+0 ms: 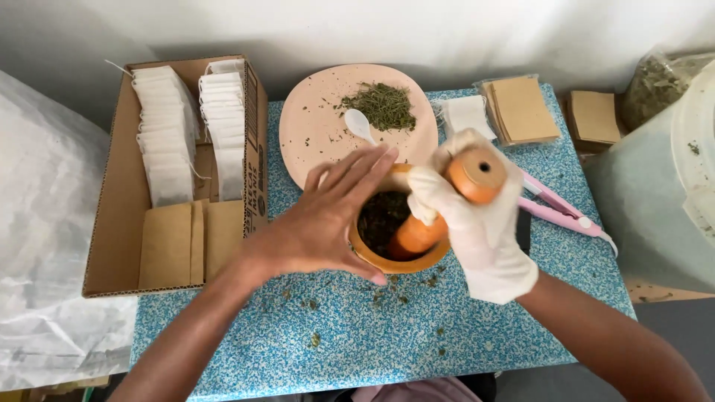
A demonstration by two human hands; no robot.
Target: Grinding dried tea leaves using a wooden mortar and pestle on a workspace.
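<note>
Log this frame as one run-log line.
left hand: bare, steadies wooden mortar | right hand: gloved, grips wooden pestle in mortar | contents: dark dried herbs | behind: pink plate, white spoon

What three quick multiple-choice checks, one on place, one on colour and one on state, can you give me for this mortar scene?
1. Where does the small white spoon lie?
A. On the pink plate, beside the dried herbs
B. Inside the cardboard box
C. In the mortar

2. What colour is the glove on the right hand?
A. Blue
B. White
C. Black

3. How is the wooden pestle placed?
A. Lying flat on the table
C. Standing on the plate
B. Gripped by the right hand, its lower end down in the mortar

Answers: 1 A, the spoon sits on the plate next to the green pile. 2 B, the glove is plainly white. 3 B, the gloved hand wraps the pestle while the bare left hand steadies the mortar's rim.
</note>
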